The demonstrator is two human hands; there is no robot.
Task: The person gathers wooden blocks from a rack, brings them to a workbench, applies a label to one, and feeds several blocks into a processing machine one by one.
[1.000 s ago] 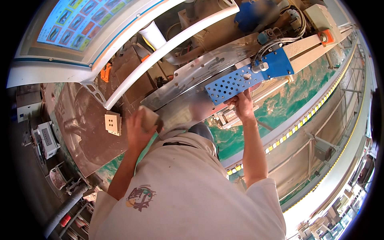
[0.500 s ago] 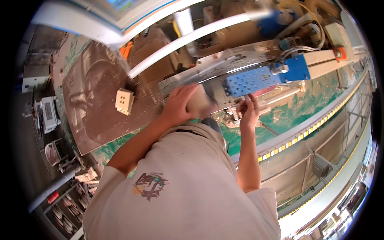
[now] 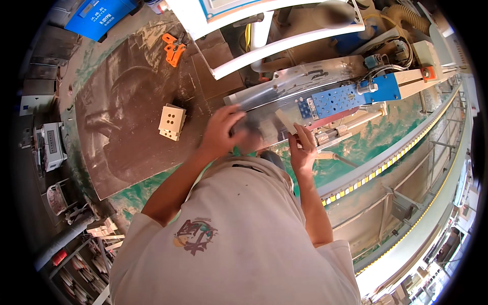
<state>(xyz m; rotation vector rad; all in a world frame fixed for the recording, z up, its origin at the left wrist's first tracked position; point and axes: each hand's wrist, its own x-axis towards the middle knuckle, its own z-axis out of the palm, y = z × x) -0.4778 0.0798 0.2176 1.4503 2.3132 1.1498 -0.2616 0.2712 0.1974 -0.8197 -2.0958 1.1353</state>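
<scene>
My right hand (image 3: 303,148) pinches a narrow, pale wooden piece (image 3: 286,121) at its near end. The piece slants over the shiny metal bed of the machine (image 3: 291,108), left of the blue perforated plate (image 3: 335,100). My left hand (image 3: 221,133) is at the left end of the bed, fingers curved and apart, with no object visible in it. A blurred patch beside its fingertips hides part of the bed there. Further left, a small stack of pale wooden blocks with dark holes (image 3: 172,121) sits on the brown board table (image 3: 117,127).
Beyond the bed runs a white metal frame (image 3: 284,44). Orange clamps (image 3: 174,50) lie at the table's far side, near a blue box (image 3: 99,18). On the right, a long rail with a yellow-and-white strip (image 3: 376,175) curves past. Hoses (image 3: 401,43) cross the machine's far end.
The pale wooden piece by my left hand has left it; a narrow pale piece is now in my right hand. My right hand has drawn left from the blue plate. The view has shifted.
</scene>
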